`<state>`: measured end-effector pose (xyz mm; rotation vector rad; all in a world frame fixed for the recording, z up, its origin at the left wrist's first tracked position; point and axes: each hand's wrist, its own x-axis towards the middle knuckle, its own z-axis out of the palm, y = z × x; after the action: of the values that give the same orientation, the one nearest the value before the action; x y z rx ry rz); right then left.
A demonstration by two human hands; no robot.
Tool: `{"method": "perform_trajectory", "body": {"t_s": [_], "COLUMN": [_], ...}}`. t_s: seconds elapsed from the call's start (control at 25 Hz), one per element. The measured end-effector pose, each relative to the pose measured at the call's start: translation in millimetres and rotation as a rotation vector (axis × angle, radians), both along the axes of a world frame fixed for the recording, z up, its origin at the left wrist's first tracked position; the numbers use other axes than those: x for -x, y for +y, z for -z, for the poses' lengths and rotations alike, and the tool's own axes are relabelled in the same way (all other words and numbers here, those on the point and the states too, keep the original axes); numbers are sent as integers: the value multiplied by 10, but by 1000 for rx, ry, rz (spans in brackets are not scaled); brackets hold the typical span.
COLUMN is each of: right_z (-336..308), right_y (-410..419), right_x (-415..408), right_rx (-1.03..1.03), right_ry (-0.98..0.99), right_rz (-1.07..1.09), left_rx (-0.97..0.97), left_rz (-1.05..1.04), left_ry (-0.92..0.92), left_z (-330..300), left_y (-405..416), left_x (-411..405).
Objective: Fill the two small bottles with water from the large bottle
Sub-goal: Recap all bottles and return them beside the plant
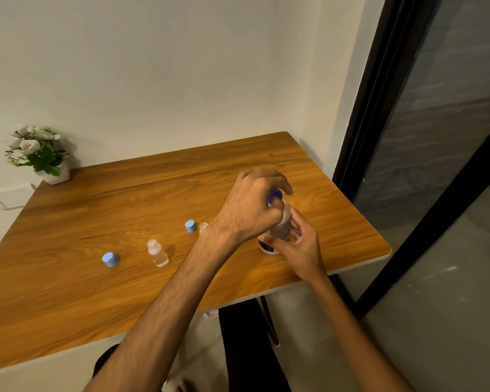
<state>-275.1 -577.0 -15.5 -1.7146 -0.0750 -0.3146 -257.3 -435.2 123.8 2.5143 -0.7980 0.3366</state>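
While the large clear plastic bottle (280, 224) stands on the wooden table (125, 278) toward its right edge, both hands work on it, which suggests its dark blue cap (275, 196) is being unscrewed or screwed on; which of the two cannot be told. The left hand (252, 207) reaches across from the left and curls its fingers over the top of the large bottle, pinching the cap. The right hand (297, 244) wraps around the bottle's lower body, fingers bent around it, probably to steady it against the twist.

Left of the large bottle, one small clear bottle (158, 253) stands upright and uncapped, seemingly with water in it, though the level is hard to read. The second small bottle (203, 226) is just left of the large one, mostly hidden behind the left wrist. Two light blue caps lie off their bottles, likely so the necks stay free for pouring: one cap (190, 226) beside the hidden bottle, the other cap (109, 259) farther left. A white potted flower plant (40, 154) sits far left at the back.
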Motion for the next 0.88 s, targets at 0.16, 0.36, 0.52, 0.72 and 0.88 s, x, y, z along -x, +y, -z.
{"method": "perform_trajectory", "body": {"t_s": [0.16, 0.36, 0.52, 0.72, 0.88], "right_z": [-15, -42, -43, -124, -407], "right_y": [-10, -26, -33, -49, -62], "right_x": [6, -1, 1, 29, 176], "right_rx": [-8, -7, -5, 55, 67], "right_ry": [42, 54, 81, 119, 87], "right_rz": [-6, -21, -24, -45, -3], "left_rx": [31, 49, 81, 78, 133], "left_rz": [-142, -7, -133, -113, -143], "left_ry": [-12, -2, -40, -38, -87], "left_z": [63, -8, 48, 73, 53], "left_y": [-32, -10, -32, -12, 11], "left_x": [-9, 14, -25, -33, 20]}}
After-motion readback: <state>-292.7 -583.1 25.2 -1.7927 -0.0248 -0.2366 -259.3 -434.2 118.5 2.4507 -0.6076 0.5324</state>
